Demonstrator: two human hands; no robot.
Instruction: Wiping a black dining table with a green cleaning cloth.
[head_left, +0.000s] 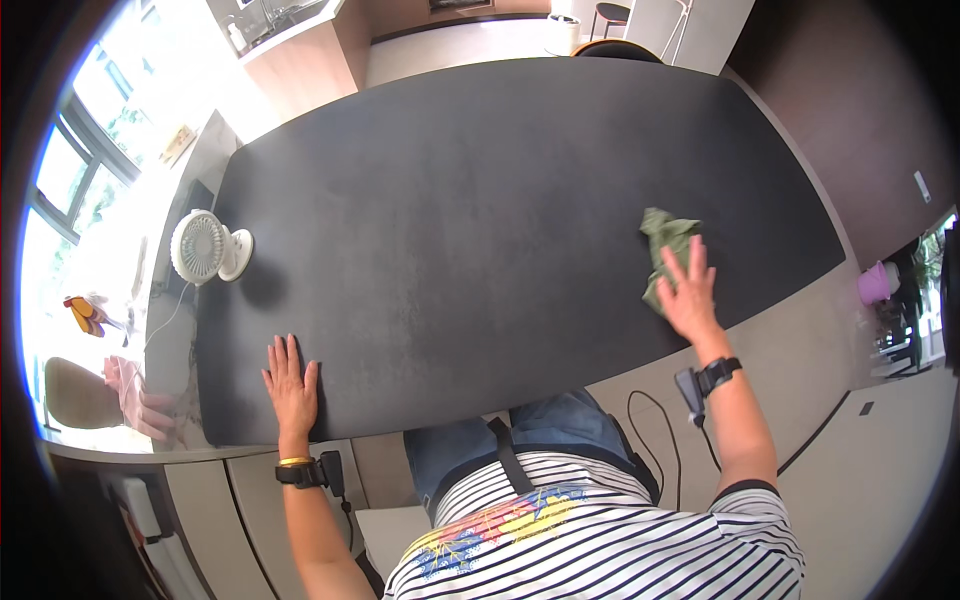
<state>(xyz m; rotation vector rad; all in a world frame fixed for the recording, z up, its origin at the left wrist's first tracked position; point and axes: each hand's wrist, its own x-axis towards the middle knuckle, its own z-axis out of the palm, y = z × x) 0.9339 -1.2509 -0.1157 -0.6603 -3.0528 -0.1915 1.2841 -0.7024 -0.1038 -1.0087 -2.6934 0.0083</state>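
My right hand (686, 292) holds a crumpled green cloth (660, 225) down against the dark grey tabletop (465, 225), near its right side. The fingers lie spread over the cloth, and the palm hides part of it. At the near left corner, my left hand (291, 390) rests palm down on the same tabletop with nothing in it. Beyond that hand, by the left edge, stands a small white fan (202, 247) on a round base.
A marble-look counter (176, 315) adjoins the table's left end, with pink rubber gloves (139, 397) on it. The fan's cord (169, 319) runs across there. A chair back (619, 49) shows behind the far edge. A black cable (712, 450) hangs from my right wrist device.
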